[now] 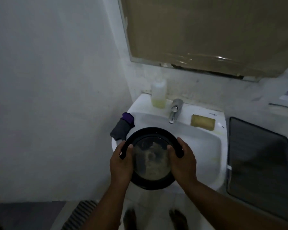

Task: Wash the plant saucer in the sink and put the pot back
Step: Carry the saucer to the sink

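Both hands grip the black plant saucer (150, 131) by its rim, left hand (120, 163) and right hand (181, 161) on opposite sides. It hangs over the white sink (203, 143), dirt smeared inside.

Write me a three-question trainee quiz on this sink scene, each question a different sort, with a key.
1. True or false: both hands grip the saucer by its rim.
2. Which lies on the sink ledge right of the tap? A) sponge B) bottle C) cloth
3. Fill in: the saucer's inside looks ____.

Key:
1. True: left hand and right hand hold opposite sides.
2. A, the sponge; the bottle and cloth are left of it.
3. Dirty.
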